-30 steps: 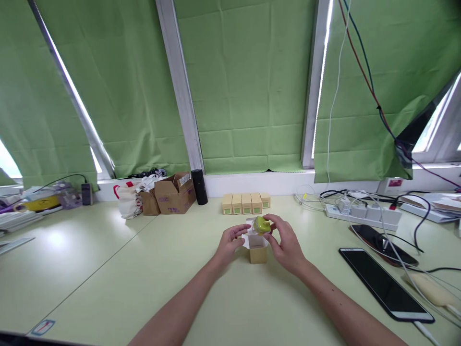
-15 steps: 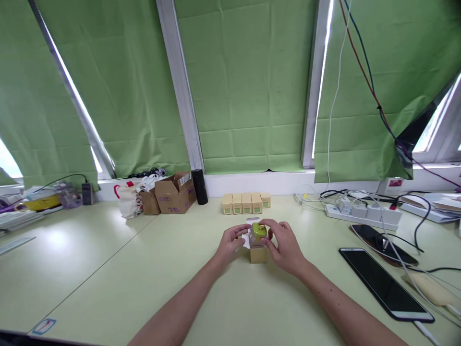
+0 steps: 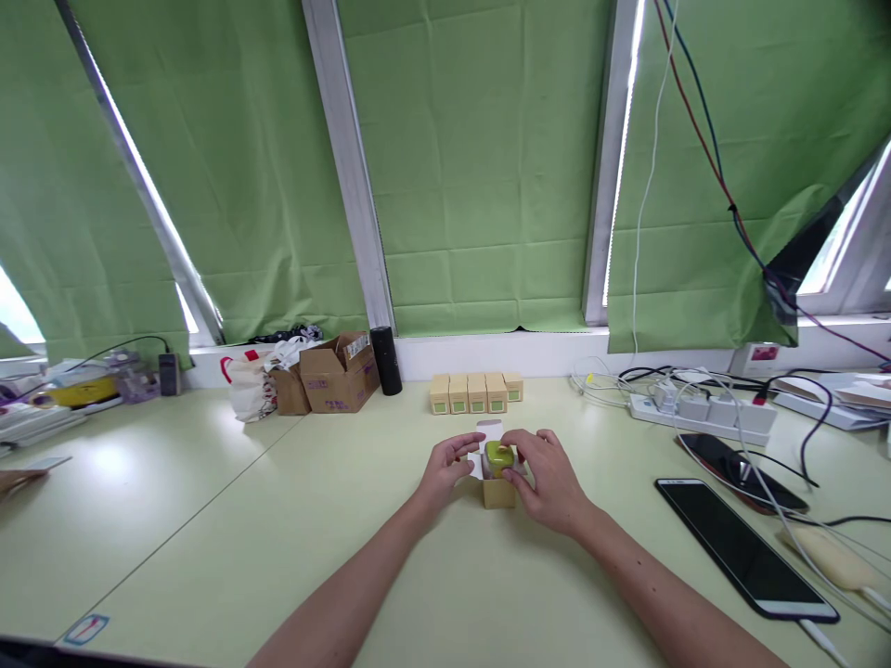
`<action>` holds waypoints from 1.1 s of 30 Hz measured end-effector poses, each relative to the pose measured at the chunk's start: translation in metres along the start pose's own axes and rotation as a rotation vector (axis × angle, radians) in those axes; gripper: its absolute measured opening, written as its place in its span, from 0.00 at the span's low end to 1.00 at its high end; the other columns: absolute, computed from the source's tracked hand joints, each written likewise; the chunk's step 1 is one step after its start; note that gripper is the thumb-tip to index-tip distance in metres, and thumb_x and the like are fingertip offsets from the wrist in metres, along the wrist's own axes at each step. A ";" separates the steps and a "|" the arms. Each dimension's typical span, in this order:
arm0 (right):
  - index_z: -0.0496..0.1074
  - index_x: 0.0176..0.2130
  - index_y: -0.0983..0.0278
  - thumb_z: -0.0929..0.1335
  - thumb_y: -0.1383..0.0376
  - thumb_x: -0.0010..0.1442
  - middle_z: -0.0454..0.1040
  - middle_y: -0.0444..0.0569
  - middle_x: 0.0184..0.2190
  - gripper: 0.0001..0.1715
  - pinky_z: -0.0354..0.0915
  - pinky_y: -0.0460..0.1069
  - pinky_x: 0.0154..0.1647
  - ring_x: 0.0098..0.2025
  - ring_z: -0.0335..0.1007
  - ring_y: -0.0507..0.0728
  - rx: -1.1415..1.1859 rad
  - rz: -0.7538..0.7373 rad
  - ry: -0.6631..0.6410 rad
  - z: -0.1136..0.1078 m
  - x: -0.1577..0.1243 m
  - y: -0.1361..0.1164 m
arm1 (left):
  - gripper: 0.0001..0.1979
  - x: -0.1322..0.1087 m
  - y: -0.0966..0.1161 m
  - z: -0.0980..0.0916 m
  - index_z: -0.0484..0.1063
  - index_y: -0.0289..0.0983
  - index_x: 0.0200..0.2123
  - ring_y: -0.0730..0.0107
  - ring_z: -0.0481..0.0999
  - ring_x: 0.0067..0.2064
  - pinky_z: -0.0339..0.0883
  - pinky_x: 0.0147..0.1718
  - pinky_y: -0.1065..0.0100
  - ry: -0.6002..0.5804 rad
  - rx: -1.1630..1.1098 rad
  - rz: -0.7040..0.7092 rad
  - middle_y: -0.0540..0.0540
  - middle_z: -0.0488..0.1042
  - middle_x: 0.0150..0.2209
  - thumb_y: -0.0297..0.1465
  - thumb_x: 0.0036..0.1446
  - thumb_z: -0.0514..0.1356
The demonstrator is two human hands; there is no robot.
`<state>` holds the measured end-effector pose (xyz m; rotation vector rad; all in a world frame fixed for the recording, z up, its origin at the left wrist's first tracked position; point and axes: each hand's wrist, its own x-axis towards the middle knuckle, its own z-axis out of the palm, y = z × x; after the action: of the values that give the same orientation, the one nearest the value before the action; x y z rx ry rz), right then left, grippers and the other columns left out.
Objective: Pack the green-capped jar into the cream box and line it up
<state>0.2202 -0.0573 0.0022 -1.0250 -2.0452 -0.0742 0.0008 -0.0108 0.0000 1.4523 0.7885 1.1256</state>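
Observation:
A small tan carton [image 3: 498, 494] stands open on the pale green table [image 3: 278, 520], its white flaps up. My right hand [image 3: 549, 481] grips a little jar with a yellow-green lid [image 3: 498, 456], which sits in the carton's mouth. My left hand [image 3: 445, 471] holds the carton's left side and flap. Behind them, a row of several closed cartons of the same kind [image 3: 475, 392] lines the wall.
Two brown cardboard boxes [image 3: 331, 375], a white bag [image 3: 248, 382] and a black cylinder [image 3: 385, 359] stand at the back left. At the right lie a power strip [image 3: 700, 414] with cables, a black tablet [image 3: 744, 547] and a dark phone [image 3: 738, 468].
My right hand has lowered the green-lidded jar from above the carton into its opening. My left hand has stayed at the carton.

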 end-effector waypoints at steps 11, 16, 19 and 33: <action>0.65 0.47 0.59 0.67 0.70 0.57 0.77 0.49 0.46 0.18 0.57 0.55 0.46 0.43 0.72 0.60 0.011 -0.014 -0.056 -0.001 0.001 -0.005 | 0.26 -0.003 0.000 0.002 0.81 0.37 0.52 0.45 0.71 0.63 0.66 0.58 0.53 0.019 0.011 -0.003 0.37 0.78 0.59 0.28 0.46 0.65; 0.66 0.46 0.59 0.66 0.68 0.62 0.77 0.50 0.45 0.11 0.58 0.55 0.45 0.43 0.71 0.59 0.000 -0.019 -0.066 -0.001 0.001 -0.008 | 0.27 -0.002 0.001 0.001 0.81 0.37 0.51 0.44 0.70 0.63 0.67 0.58 0.53 0.012 0.006 -0.002 0.37 0.78 0.58 0.28 0.44 0.65; 0.68 0.43 0.59 0.62 0.68 0.68 0.78 0.50 0.42 0.06 0.59 0.55 0.44 0.41 0.70 0.58 -0.022 -0.019 -0.052 0.003 0.002 -0.007 | 0.27 -0.002 0.001 0.001 0.81 0.37 0.51 0.44 0.70 0.64 0.67 0.58 0.53 0.016 0.012 -0.010 0.37 0.78 0.58 0.28 0.44 0.65; 0.74 0.40 0.58 0.63 0.67 0.69 0.74 0.52 0.44 0.10 0.70 0.54 0.41 0.42 0.72 0.58 0.079 0.113 0.099 0.023 -0.002 0.002 | 0.26 -0.003 0.004 0.002 0.81 0.37 0.51 0.43 0.70 0.64 0.67 0.58 0.52 0.011 0.007 -0.006 0.37 0.78 0.58 0.29 0.45 0.66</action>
<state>0.2075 -0.0481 -0.0145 -1.0645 -1.8832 0.0141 0.0016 -0.0152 0.0034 1.4499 0.8048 1.1278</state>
